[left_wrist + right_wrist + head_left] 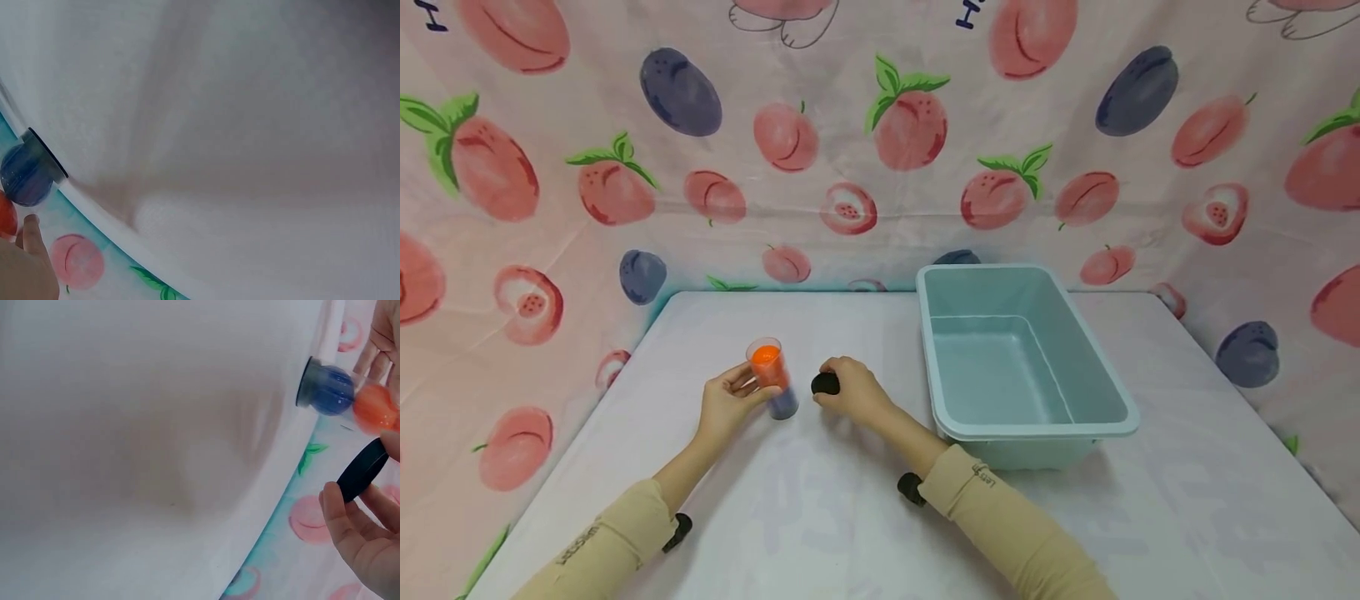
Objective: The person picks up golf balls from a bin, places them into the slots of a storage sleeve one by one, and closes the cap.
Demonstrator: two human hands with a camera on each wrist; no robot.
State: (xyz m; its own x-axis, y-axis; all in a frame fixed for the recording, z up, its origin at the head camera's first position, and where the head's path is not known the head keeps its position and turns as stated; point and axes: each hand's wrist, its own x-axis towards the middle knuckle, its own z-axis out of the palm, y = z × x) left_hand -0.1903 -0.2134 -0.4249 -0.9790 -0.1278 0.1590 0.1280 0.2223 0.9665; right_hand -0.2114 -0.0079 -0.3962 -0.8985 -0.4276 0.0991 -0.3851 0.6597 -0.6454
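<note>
A clear tube (pixel 783 385) with a dark base stands on the white table, its top uncovered. Inside it an orange ball (pixel 767 356) sits near the top, and a blue ball (pixel 332 390) lies at the bottom. My left hand (pixel 727 402) grips the tube from the left, thumb across the front and fingers behind. Just right of the tube, my right hand (pixel 855 392) pinches a round black lid (pixel 825 383) by its edge. In the right wrist view the lid (pixel 362 470) is tilted beside the tube.
A pale blue-green plastic basin (pixel 1026 433) stands on the table to the right of my right forearm. Behind the table (pixel 850 533) hangs a fruit-print cloth (pixel 850 100). Black straps (pixel 911 489) circle both wrists.
</note>
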